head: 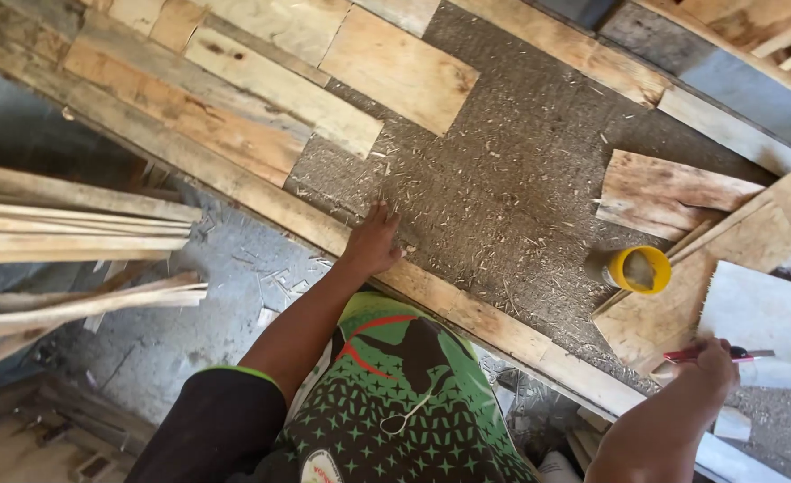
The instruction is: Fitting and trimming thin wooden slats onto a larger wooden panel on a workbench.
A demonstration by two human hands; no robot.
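Note:
My left hand point(373, 241) rests flat, fingers apart, on a rough chipboard panel point(503, 179) framed by a wooden rail point(467, 309); it holds nothing. My right hand point(704, 371) at the lower right is closed around a thin red-handled tool point(717, 355) lying over a pale board point(766, 317). A yellow-rimmed container point(638, 269) stands on the panel between the hands. Flat wooden pieces point(261, 89) cover the panel's upper left part.
Loose plywood offcuts point(672, 192) lie at the right. A bundle of long wooden slats point(73, 233) juts in from the left above a grey concrete floor point(198, 331) strewn with chips. My green patterned shorts fill the bottom centre.

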